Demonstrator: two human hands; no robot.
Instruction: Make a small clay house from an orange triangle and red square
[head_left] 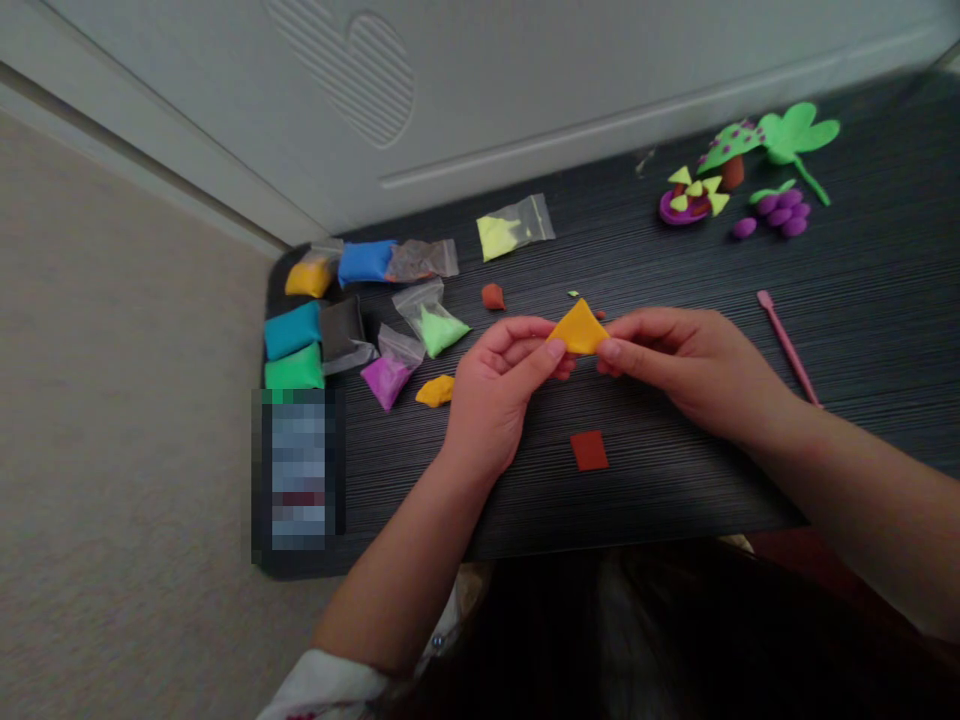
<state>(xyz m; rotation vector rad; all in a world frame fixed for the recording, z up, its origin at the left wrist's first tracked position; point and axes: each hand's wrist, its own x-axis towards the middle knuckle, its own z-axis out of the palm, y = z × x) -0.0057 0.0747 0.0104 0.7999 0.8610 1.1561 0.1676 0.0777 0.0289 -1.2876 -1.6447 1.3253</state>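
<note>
A flat orange triangle of clay (578, 329) is held above the dark table (675, 480) between both hands. My left hand (499, 385) pinches its left corner with thumb and fingers. My right hand (679, 365) pinches its right corner. Below the hands a small red-brown clay square (589, 450) lies flat on the table. A lump of orange clay (436, 391) rests just left of my left hand.
Several small bags of coloured clay (360, 320) lie at the table's left, and a yellow one (514, 227) farther back. A red-brown clay lump (493, 296) sits behind my hands. Finished clay figures (742, 170) stand at the back right. A pink tool (787, 345) lies at the right.
</note>
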